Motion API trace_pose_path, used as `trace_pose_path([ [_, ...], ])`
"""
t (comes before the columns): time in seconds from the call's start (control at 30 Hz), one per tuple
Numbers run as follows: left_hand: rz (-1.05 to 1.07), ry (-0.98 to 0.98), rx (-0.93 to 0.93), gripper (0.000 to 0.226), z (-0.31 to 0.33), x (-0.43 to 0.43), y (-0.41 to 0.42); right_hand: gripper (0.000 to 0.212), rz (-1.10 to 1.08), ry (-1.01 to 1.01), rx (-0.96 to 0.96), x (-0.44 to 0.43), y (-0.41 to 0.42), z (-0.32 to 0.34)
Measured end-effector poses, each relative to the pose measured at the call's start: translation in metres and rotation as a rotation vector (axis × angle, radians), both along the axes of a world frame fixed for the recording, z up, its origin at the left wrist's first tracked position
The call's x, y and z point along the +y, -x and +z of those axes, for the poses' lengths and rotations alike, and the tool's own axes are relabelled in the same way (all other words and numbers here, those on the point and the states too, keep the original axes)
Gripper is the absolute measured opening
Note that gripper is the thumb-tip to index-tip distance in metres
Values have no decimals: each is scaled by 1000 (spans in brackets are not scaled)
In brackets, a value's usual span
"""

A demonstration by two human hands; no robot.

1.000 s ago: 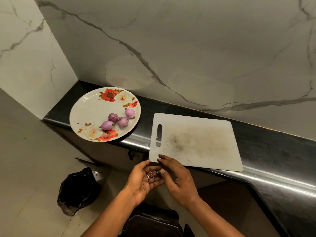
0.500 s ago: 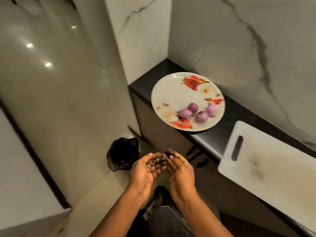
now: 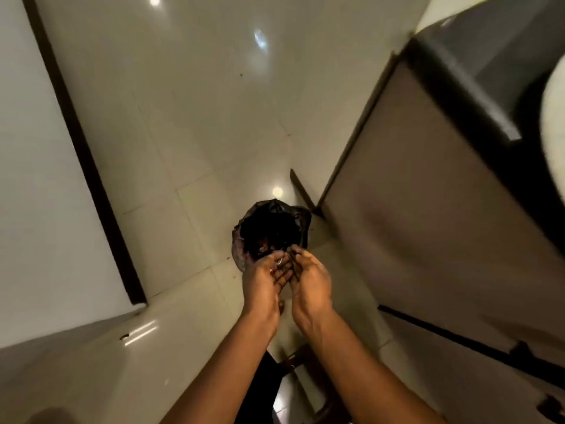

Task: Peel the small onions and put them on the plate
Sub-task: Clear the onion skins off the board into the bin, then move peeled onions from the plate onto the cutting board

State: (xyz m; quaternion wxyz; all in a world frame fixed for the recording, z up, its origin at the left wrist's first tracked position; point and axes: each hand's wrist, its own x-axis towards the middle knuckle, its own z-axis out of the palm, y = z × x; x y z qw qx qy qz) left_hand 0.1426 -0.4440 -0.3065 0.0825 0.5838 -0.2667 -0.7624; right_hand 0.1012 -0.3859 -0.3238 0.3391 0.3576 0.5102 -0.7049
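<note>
Both hands sit low over the floor (image 3: 198,117), side by side with fingertips touching. The left hand (image 3: 266,276) is palm up and loosely cupped, a few peel scraps (image 3: 278,262) lying on its fingers. The right hand (image 3: 312,280) is relaxed beside it and grips nothing. Directly beyond them is the open mouth of a black bag (image 3: 272,228) with darker bits inside, so the step looks like waste disposal. No small onions are in view. A pale curved blur at the far right above the counter (image 3: 477,56) may be the plate (image 3: 553,123) — not certain. Judgement: some peeling is done. How many onions are plated or left cannot be told from here.
</note>
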Motion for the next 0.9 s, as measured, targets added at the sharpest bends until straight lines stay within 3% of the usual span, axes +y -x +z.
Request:
trace_pose_path([
  [0.17, -64, 41, -70, 28, -112, -41, 24, 30, 154, -91, -5, -44, 20, -113],
  [0.4, -67, -53, 19, 62, -200, -72, 40, 36, 321, -133, -21, -74, 43, -188],
  [0.53, -137, -63, 21, 62, -200, -77, 45, 37, 486, -145, 35, -80, 46, -201],
  [0.67, -190, -24, 5, 59, -178, -74, 50, 41, 491, -156, 65, -81, 50, -188],
  [0.8, -265, 112, -12, 71, -145, -66, 42, 34, 299, -173, 80, -70, 56, -136],
  [0.9, -263, 278, -47, 41, -84, -50, 38, 28, 72, -47, 74, -51, 53, -63],
])
